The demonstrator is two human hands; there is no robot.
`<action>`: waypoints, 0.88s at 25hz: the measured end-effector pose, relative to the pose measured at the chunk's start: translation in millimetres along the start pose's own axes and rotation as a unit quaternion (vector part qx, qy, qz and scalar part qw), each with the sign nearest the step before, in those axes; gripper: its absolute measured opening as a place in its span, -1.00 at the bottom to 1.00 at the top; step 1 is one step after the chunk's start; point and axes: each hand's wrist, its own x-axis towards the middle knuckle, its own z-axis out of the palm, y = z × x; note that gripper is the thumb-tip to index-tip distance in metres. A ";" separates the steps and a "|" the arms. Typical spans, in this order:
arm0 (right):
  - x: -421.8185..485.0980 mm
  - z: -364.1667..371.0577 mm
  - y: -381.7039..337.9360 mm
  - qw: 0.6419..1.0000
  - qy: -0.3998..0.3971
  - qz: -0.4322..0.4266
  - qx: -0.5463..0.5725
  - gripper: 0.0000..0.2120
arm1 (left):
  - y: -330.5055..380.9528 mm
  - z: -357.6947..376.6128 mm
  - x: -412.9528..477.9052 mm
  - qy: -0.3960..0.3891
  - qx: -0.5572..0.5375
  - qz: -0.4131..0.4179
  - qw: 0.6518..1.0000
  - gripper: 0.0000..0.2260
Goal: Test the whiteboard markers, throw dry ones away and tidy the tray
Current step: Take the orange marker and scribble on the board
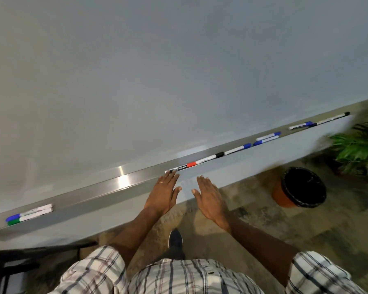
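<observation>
Nearest marker (180,167): lies on the tray (106,187) just beyond the left fingertips. Its dark near end meets those tips, but I cannot tell whether they touch.
Axis: it runs along the tray, up and to the right, away from both hands.
Nearer hand: the left hand (164,193). The right hand (210,199) hovers lower, in front of the tray's face, apart from every marker.
Fingers: both hands are flat with fingers straight and close together, holding nothing.
Other markers: a row (236,149) continues rightward along the tray. A blue and green pair (29,214) lies well apart at the left end.
Bin (300,187): on the floor to the right, below the tray.
Hard to make out: where the nearest marker ends and the red-banded part begins. The far-right markers are small and blurred.
</observation>
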 end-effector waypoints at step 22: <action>134.5 5.9 -40.3 0.950 0.070 -0.269 -0.141 -0.56 | -44.8 -18.6 43.7 0.101 -0.083 -0.003 0.991 -0.65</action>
